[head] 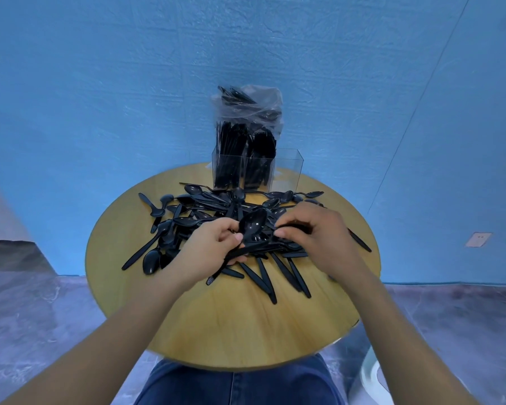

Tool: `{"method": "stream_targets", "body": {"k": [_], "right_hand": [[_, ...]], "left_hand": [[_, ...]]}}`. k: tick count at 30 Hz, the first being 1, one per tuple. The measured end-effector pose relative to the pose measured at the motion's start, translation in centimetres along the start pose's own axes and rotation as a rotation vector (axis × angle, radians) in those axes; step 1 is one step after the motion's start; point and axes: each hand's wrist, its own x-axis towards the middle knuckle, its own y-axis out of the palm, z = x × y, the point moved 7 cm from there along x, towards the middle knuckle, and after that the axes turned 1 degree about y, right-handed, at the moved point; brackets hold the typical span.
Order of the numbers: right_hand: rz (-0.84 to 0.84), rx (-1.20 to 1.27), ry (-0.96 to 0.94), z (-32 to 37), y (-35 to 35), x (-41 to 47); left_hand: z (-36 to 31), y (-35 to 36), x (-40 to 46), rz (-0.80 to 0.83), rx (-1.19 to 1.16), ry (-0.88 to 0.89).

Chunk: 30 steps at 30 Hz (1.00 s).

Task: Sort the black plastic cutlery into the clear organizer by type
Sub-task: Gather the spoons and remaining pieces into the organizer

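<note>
My knees in dark blue jeans (234, 387) sit under the near edge of the round light-wood table (246, 325). Both forearms reach forward over it. My left hand (209, 247) has its fingers curled round a bundle of black plastic spoons (253, 225), handles running back under my palm, one glossy bowl sticking up between my two hands. My right hand (316, 232) is just beside it, fingers bent down and pinching at black handles at the top of the heap; which piece it has I cannot tell. Under and around both hands lies the loose pile of black plastic cutlery (187, 220), mostly spoons, spread across the middle of the table, a few long handles (263, 279) fanning toward me. Past the pile, at the far table edge, stands the clear rectangular plastic organizer (287, 173): left and middle compartments packed with upright black pieces, right compartment looks see-through. Behind and above it, a clear plastic bag of more black cutlery (247, 103) sits against the blue textured wall (100, 83).
</note>
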Motion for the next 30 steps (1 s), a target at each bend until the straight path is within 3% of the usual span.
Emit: {"method": "stream_targets", "body": {"k": [8, 16, 21, 26, 30], "right_hand": [[-0.267, 0.041, 0.063, -1.4, 0.4, -0.4], [-0.337, 0.008, 0.114, -2.8, 2.1, -1.5], [-0.215, 0.002, 0.087, -3.3, 3.1, -1.8], [-0.341, -0.205, 0.314, -8.6, -0.1, -4.7], [-0.100, -0.373, 0.498, -11.9, -0.5, -5.4]], "left_hand": [[-1.5, 3.7, -1.0, 0.121, -0.092, 0.064], [-1.5, 5.5, -1.4, 0.169, -0.119, 0.090], [0.4, 5.2, -0.9, 0.106, -0.007, 0.029], [0.8, 4.6, -0.1, -0.013, -0.002, 0.056], [1.1, 5.8, 0.5, -0.039, -0.004, 0.081]]}}
